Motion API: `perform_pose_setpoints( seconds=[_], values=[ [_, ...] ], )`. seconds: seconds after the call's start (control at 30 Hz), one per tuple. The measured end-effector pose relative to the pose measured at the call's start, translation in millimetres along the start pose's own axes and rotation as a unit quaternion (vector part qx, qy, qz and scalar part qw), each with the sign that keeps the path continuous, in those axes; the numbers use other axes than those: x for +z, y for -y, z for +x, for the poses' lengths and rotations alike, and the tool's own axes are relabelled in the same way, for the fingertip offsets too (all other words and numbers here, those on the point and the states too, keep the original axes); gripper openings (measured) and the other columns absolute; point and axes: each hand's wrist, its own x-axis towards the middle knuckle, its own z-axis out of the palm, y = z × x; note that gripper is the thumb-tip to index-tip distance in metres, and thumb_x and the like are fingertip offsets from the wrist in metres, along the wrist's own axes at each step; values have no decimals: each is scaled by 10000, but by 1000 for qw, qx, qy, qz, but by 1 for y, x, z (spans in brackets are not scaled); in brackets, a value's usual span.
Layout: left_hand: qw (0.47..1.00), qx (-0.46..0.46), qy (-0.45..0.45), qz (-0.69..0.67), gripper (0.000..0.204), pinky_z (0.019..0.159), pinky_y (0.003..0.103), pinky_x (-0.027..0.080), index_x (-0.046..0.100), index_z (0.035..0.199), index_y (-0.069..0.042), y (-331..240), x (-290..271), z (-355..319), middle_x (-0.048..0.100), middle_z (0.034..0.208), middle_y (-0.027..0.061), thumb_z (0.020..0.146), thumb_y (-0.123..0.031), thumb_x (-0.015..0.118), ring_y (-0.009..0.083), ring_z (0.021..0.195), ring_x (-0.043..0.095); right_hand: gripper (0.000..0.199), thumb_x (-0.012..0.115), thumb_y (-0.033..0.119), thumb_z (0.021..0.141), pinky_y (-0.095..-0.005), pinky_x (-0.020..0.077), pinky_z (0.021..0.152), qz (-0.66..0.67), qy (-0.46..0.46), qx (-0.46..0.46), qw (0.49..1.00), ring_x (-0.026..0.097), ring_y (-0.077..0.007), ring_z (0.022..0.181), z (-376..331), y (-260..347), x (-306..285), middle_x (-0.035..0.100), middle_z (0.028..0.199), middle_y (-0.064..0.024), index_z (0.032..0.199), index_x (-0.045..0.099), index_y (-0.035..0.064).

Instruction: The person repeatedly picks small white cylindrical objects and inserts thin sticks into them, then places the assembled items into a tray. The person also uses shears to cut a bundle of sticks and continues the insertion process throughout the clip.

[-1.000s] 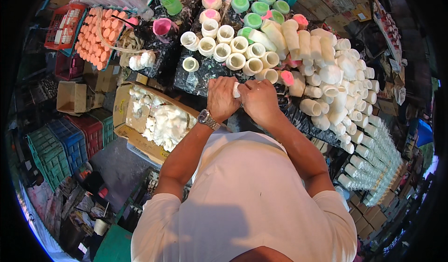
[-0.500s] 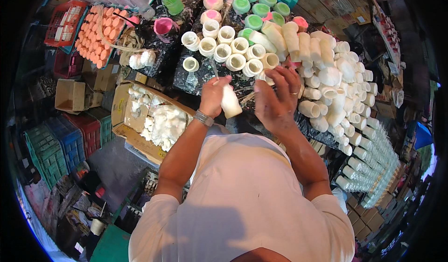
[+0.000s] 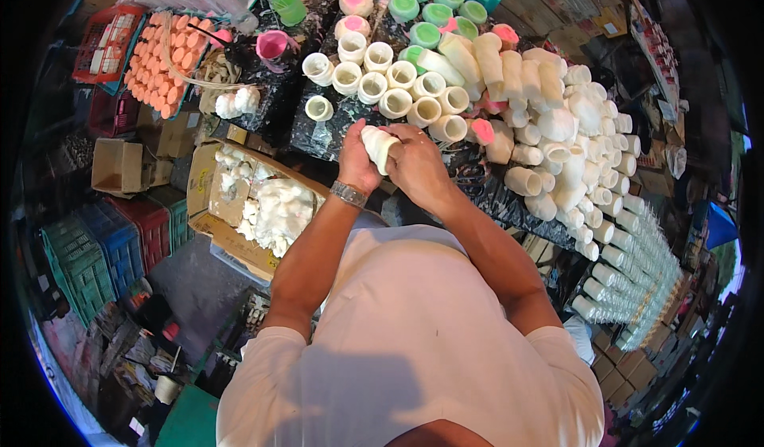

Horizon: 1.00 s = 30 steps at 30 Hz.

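At far left, green crate [image 3: 76, 260], blue crate [image 3: 111, 244] and red crate [image 3: 142, 228] side by side, with grey floor [image 3: 191, 280] between them and an open brown carton [image 3: 203, 172]. On the carton's flap, printed marks, too small to read surely; inside, white lumps [image 3: 282, 208] in a heap. Next rightward, left hand [image 3: 358, 160], metal-banded watch [image 3: 348, 194] at its wrist, closed around a pale tubular piece [image 3: 377, 146]. Tilted between both hands, upper end by the left thumb, lower end toward the right hand [image 3: 418, 168]. At that lower end, right fingers curled on too, tips partly hidden. Just beyond, near edge of a dark, speckled table [image 3: 342, 117], with a narrow strip of top before rows of pale cups [image 3: 373, 89], mouths up. Farther right, pile of pale tubes [image 3: 561, 128] reaching close to the table's edge, apart from the right forearm. At far right, bank of clear, glassy-looking pieces [image 3: 645, 280].
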Motion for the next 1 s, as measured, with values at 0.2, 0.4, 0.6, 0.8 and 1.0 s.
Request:
perform_pose_setpoints(
  seconds=[0.2, 0.4, 0.6, 0.8, 1.0],
  values=[
    [998, 66, -13, 21, 344, 770, 376, 593, 636, 1016, -74, 15, 2, -4, 710, 892, 82, 1048, -397, 525, 226, 804, 708, 256, 701, -33, 732, -424, 531, 956, 148, -65, 52, 985, 650, -360, 1079, -11, -18, 28, 704, 1066, -143, 971, 777, 20],
    [993, 98, -7, 67, 381, 742, 367, 591, 632, 1046, -98, 25, -12, -10, 705, 910, 59, 1042, -462, 523, 207, 826, 719, 296, 725, -29, 746, -377, 552, 930, 246, -55, -35, 967, 695, -319, 1095, -15, -27, 46, 714, 1178, -150, 1024, 786, 52],
    [990, 60, -50, 115, 410, 723, 352, 584, 641, 1059, -143, 34, -10, -28, 707, 945, 31, 1054, -514, 467, 180, 847, 719, 196, 782, 9, 750, -362, 570, 837, 203, -44, 44, 977, 720, -294, 936, -29, -36, 53, 729, 1061, -119, 942, 791, 50],
    [995, 80, -18, 64, 393, 831, 377, 557, 647, 1033, -144, 43, -36, -16, 701, 933, 30, 1090, -452, 410, 191, 871, 691, 358, 744, -69, 730, -324, 516, 893, 252, -1, -8, 968, 614, -234, 1069, -50, -48, 78, 627, 1158, -88, 1070, 721, 39],
    [984, 63, -60, 155, 463, 816, 362, 574, 630, 1157, -117, 45, -44, -24, 696, 1034, 49, 1096, -498, 372, 209, 936, 702, 358, 805, -26, 643, -385, 535, 804, 183, -45, -24, 982, 649, -306, 944, -55, -44, 76, 657, 1006, -94, 986, 745, 56]
  ],
)
